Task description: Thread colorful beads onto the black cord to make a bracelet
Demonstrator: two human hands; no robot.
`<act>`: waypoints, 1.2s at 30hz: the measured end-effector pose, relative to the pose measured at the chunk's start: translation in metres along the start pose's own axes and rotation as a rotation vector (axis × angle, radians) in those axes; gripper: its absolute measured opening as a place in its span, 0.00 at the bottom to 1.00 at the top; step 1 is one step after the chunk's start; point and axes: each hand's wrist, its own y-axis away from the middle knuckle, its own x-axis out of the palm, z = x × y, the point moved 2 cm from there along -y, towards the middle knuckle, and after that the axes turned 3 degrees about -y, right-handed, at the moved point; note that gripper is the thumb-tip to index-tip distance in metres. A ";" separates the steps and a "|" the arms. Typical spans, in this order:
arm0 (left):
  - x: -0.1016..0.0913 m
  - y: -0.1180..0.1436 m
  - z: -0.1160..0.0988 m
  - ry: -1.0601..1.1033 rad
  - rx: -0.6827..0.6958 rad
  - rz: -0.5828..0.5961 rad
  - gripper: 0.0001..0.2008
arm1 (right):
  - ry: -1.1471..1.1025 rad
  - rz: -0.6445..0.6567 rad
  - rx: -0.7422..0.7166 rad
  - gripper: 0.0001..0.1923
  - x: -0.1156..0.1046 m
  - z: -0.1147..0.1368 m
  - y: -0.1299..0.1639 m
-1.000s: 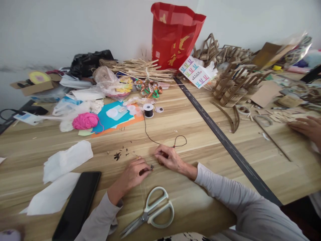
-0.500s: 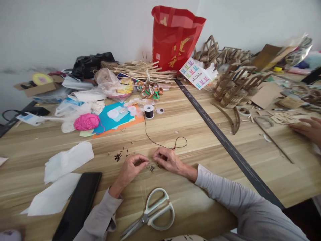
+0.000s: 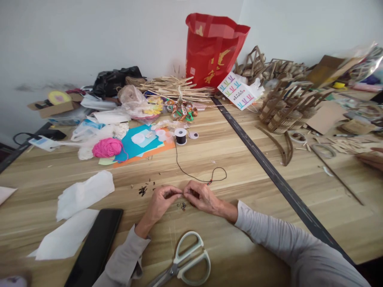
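In the head view, the person's left hand (image 3: 159, 203) and right hand (image 3: 205, 197) meet tip to tip above the tabletop (image 3: 239, 175). The right pinches the black cord (image 3: 186, 173); the left's thumb and finger are pressed together, but anything between them is too small to make out. The cord runs from a spool (image 3: 180, 138) to the area behind the right hand, where it forms a loop carrying a few beads (image 3: 209, 182). Just below the fingertips lie several small rings (image 3: 182, 206); black snippets (image 3: 143, 191) lie beyond the left hand. Scissors (image 3: 173, 270) rest nearer the person, with a phone (image 3: 95, 244) to the left, beside white paper (image 3: 85, 194). Pink yarn (image 3: 107, 148) sits farther back.
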 end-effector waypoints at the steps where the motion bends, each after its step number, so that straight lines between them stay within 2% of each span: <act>1: 0.000 0.000 0.000 -0.003 0.002 0.004 0.05 | -0.001 -0.001 0.004 0.05 0.000 0.000 0.000; 9: -0.003 0.002 0.002 -0.032 0.020 0.002 0.05 | 0.013 0.019 -0.020 0.03 0.001 -0.002 0.002; 36: -0.002 0.004 0.000 -0.039 0.042 -0.006 0.05 | 0.049 0.035 -0.017 0.03 0.001 0.001 0.001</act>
